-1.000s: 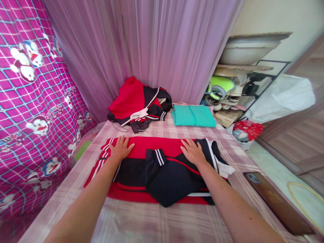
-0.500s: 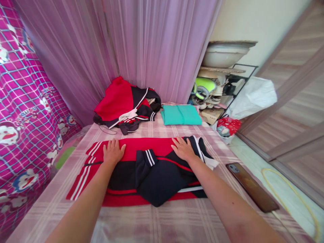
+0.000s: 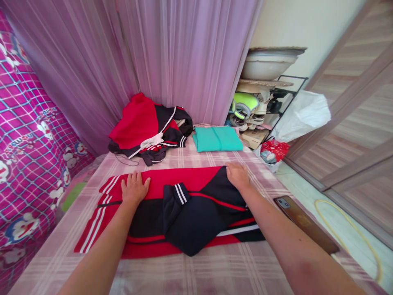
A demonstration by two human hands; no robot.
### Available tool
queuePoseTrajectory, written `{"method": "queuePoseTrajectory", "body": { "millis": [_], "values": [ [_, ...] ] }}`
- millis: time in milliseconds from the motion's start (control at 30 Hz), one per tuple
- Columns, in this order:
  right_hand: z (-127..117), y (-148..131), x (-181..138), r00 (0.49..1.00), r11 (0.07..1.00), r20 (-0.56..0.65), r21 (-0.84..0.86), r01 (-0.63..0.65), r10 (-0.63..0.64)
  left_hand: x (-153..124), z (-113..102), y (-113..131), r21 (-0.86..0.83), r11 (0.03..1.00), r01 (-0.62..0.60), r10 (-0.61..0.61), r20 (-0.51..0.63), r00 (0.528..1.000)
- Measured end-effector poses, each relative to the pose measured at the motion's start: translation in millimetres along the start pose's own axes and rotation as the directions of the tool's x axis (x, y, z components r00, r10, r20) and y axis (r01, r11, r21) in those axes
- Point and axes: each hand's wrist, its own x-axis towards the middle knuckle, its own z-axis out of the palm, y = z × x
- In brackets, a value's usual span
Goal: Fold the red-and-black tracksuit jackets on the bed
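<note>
A red and navy striped jacket (image 3: pixel 184 209) lies spread flat across the checked bedsheet (image 3: pixel 196 274). My left hand (image 3: pixel 134 189) rests open and flat on its red upper left part, fingers spread. My right hand (image 3: pixel 238 176) sits at the jacket's far right edge, fingers curled over the navy cloth there. A navy sleeve with white cuff stripes (image 3: pixel 178 194) is folded across the middle.
A crumpled red and navy garment (image 3: pixel 147 129) and a folded teal cloth (image 3: pixel 217 139) lie at the far end by the purple curtain (image 3: pixel 172 57). A phone (image 3: pixel 305 224) lies at the bed's right edge. A shelf rack (image 3: pixel 264 110) stands beyond.
My right hand moved right to the jacket's edge and curled on the cloth; the white-trimmed flap at the right is now tucked out of sight. The left hand stayed put.
</note>
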Motion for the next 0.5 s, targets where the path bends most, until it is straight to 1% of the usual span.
{"method": "queuePoseTrajectory", "body": {
  "millis": [67,100,167,200,267,300,400,433,500],
  "values": [
    [-6.9,9.2,11.6,0.998,0.998,-0.014,-0.023,-0.061,0.061,-0.8,-1.8,0.9,-0.003,1.0,0.001,-0.001,0.002,1.0],
    [-9.5,14.6,18.2,0.996,0.996,0.01,-0.038,-0.084,0.084,-1.2,-2.8,1.4,-0.005,1.0,0.004,-0.004,0.007,1.0],
    [-12.4,26.0,31.3,0.985,0.993,0.133,-0.067,-0.1,0.108,-1.9,-4.4,2.3,-0.005,1.0,0.011,-0.011,0.018,1.0],
    [-12.7,31.7,37.0,0.973,0.993,0.206,-0.074,-0.087,0.1,-2.2,-5.1,2.7,-0.002,1.0,0.016,-0.016,0.024,1.0],
    [-11.4,42.7,45.6,0.948,0.997,0.312,-0.068,-0.036,0.055,-2.6,-6.0,3.3,0.005,1.0,0.021,-0.021,0.029,0.999],
    [-10.1,47.7,48.3,0.942,0.998,0.335,-0.059,-0.009,0.028,-2.7,-6.3,3.5,0.008,1.0,0.02,-0.02,0.029,0.999],
    [-5.8,58.3,49.9,0.947,0.999,0.321,-0.02,0.025,-0.017,-2.9,-6.8,3.8,0.01,1.0,0.014,-0.014,0.037,0.999],
    [-4.7,59.5,48.4,0.952,1.0,0.306,-0.007,0.012,-0.01,-3.0,-6.9,3.9,0.01,1.0,0.014,-0.014,0.039,0.999],
    [-3.6,57.8,43.0,0.965,0.999,0.259,-0.004,-0.048,0.048,-3.3,-7.1,3.9,0.013,1.0,0.016,-0.016,0.038,0.999]
  ]
}}
